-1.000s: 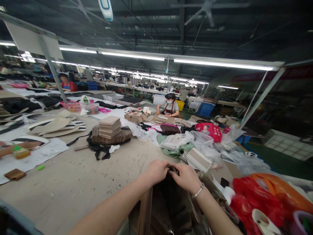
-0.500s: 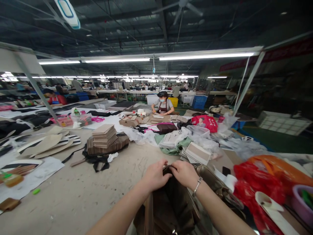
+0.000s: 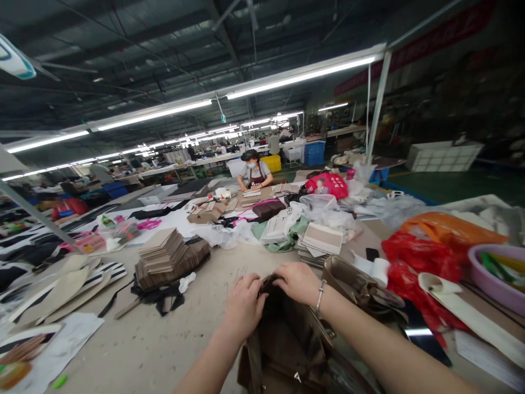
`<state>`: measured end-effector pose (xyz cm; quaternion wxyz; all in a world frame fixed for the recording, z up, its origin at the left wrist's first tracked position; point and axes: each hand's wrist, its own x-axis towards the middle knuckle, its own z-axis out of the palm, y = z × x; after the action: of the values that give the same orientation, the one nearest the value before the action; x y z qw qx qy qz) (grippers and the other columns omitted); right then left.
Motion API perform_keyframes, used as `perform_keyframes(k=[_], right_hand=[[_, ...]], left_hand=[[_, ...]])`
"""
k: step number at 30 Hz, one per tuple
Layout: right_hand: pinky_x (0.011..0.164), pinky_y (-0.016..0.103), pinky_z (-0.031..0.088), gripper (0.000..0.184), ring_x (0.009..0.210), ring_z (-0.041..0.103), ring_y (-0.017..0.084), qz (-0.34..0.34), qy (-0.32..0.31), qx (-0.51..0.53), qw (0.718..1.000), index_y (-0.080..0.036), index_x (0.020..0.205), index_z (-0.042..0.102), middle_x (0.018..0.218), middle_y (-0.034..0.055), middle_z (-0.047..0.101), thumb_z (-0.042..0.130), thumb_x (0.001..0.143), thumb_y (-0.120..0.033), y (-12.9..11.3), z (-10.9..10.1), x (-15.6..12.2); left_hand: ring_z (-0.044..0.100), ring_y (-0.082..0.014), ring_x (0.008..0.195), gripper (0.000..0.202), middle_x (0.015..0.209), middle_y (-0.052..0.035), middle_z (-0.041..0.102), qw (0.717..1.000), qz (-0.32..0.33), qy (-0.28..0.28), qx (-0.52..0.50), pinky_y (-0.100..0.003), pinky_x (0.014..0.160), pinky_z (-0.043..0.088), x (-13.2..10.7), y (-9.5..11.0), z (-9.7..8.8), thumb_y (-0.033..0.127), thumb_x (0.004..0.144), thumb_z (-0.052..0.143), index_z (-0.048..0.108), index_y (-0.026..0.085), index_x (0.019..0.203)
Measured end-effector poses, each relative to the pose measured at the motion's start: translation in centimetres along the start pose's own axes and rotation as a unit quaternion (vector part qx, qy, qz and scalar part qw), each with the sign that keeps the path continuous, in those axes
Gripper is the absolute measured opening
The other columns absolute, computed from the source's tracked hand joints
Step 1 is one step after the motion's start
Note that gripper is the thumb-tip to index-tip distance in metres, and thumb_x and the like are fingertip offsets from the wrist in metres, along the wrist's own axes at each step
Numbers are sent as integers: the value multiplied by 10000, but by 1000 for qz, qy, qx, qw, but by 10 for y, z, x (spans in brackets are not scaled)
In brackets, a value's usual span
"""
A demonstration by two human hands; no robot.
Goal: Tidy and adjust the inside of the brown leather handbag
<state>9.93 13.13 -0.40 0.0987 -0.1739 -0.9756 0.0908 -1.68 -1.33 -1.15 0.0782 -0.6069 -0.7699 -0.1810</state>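
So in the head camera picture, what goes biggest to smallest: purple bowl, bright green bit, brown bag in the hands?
Largest: brown bag, cut off by the bottom edge
Middle: purple bowl, cut off by the right edge
Smallest: bright green bit

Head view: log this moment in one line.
bag: open | left hand: at far rim | right hand: holding far rim

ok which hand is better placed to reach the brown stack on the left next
Probably the left hand: it is nearer the brown stack. The right hand, farther right at the open bag, would likely cross past it.
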Motion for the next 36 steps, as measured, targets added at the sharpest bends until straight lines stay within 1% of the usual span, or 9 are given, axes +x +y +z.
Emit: perform_keyframes(k=[4, 7, 11, 17, 20, 23, 31, 34, 36], right_hand=[[689, 250, 391, 259, 839, 577, 179, -3, 12, 12, 1000, -237, 909, 656, 859, 32, 651, 444, 863, -379, 4, 2, -1], [681, 249, 395, 262, 832, 580, 180, -7, 24, 11, 1000, -236, 878, 660, 847, 27, 658, 441, 865, -381, 6, 3, -3], [692, 256, 400, 303, 834, 582, 182, 3, 18, 6, 1000, -227, 860, 664, 864, 37, 664, 410, 876, -393, 6, 2, -3], [706, 265, 409, 313, 845, 583, 188, 21, 15, 16, 1000, -232, 883, 670, 883, 36, 670, 395, 879, -382, 3, 1, -1], [720, 264, 409, 327, 864, 580, 187, 39, 3, 14, 999, -226, 880, 671, 900, 45, 668, 386, 880, -386, 1, 0, 0], [730, 268, 403, 327, 868, 578, 188, 40, -4, 12, 999, -221, 872, 668, 905, 53, 666, 385, 881, -384, -1, 0, 1], [688, 271, 394, 297, 828, 585, 192, 32, 20, -1, 999, -205, 816, 661, 860, 59, 666, 406, 866, -349, -2, 5, 4], [666, 267, 390, 334, 804, 587, 188, 39, 27, 5, 999, -206, 798, 667, 834, 56, 667, 397, 874, -386, 1, 4, 3], [655, 260, 386, 365, 796, 588, 184, 21, 19, 21, 999, -214, 814, 674, 820, 48, 667, 413, 861, -465, 5, 1, 2]], left_hand=[[548, -178, 902, 113, 1025, -16, 586, 1000, 15, -14, 3, -315, 797, 424, 1, 3, 2, 206, 824, 462, 573, 225, 813], [567, -157, 858, 151, 1011, -9, 602, 999, -4, -24, -21, -275, 734, 426, 3, 3, 4, 208, 850, 415, 560, 223, 814], [573, -137, 750, 183, 854, -13, 616, 998, -36, -27, -41, -244, 660, 405, 4, 2, 6, 222, 871, 368, 540, 212, 809], [559, -137, 690, 185, 744, -12, 600, 998, -58, -8, -25, -240, 623, 375, 5, 2, 9, 267, 859, 391, 529, 200, 757], [556, -138, 673, 200, 718, -12, 596, 997, -73, 1, -20, -243, 613, 366, 6, 2, 10, 285, 857, 394, 527, 196, 737], [548, -137, 658, 209, 701, -14, 594, 997, -80, 6, -12, -246, 600, 352, 7, 3, 11, 287, 856, 391, 521, 193, 723], [529, -134, 611, 215, 657, -2, 584, 994, -107, 10, 30, -249, 560, 304, 12, 4, 14, 292, 837, 405, 507, 196, 674], [524, -129, 605, 217, 650, -1, 580, 994, -105, 15, 23, -246, 559, 301, 13, 3, 16, 284, 834, 404, 506, 194, 665], [520, -127, 599, 218, 645, -1, 579, 994, -107, 20, 18, -244, 557, 300, 13, 1, 17, 281, 832, 405, 507, 193, 661]])
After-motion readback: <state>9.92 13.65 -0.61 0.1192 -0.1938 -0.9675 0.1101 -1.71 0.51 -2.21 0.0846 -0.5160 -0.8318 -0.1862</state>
